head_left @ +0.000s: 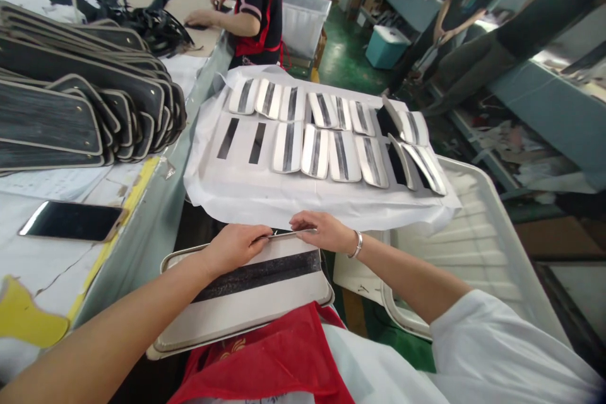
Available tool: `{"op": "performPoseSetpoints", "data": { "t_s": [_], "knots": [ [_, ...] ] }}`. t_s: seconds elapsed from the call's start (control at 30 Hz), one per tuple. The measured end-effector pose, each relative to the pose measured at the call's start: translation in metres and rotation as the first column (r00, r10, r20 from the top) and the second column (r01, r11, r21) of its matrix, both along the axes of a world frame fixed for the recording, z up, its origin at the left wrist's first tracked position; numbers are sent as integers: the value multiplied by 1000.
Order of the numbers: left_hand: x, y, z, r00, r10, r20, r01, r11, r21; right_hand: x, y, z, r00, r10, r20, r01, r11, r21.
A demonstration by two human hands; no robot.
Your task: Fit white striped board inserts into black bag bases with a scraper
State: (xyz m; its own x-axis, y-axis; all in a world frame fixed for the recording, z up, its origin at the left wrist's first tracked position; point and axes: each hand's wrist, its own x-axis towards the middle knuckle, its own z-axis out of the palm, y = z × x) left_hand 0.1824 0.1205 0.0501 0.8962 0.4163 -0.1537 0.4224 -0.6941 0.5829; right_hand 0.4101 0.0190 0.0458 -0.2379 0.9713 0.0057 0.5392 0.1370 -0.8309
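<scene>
My left hand (pixel 235 246) and my right hand (pixel 322 230) both pinch the far edge of a white panel with a black stripe (pixel 250 293) that lies in front of me above my red apron. The fingers of both hands are closed on that edge. Just beyond my hands, a white paper sheet (pixel 265 196) carries two rows of several smaller white pieces with black stripes (pixel 315 151).
A tall stack of dark panels (pixel 80 101) lies on the table at left, with a phone (pixel 71 221) and a yellow tool (pixel 23 319) nearer me. A white plastic tray (pixel 478 246) sits at right. Another person (pixel 253 6) works at the far table.
</scene>
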Motion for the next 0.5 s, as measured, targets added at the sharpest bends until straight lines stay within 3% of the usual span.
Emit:
{"op": "performPoseSetpoints", "data": {
  "t_s": [0.1,0.2,0.4,0.5],
  "knots": [
    [1,2,-4,999,-47,10,46,998,38,4,-2,2,972,25,235,-61,987,146],
    [2,2,-9,999,-48,-1,48,995,83,5,-4,1,918,66,390,-153,969,196],
    [1,-1,-15,995,-96,-24,99,977,191,4,-6,-9,832,80,549,-247,939,238],
    [0,-2,-15,993,-118,-18,118,964,238,3,-7,-12,828,53,559,-245,930,274]
  ]
}}
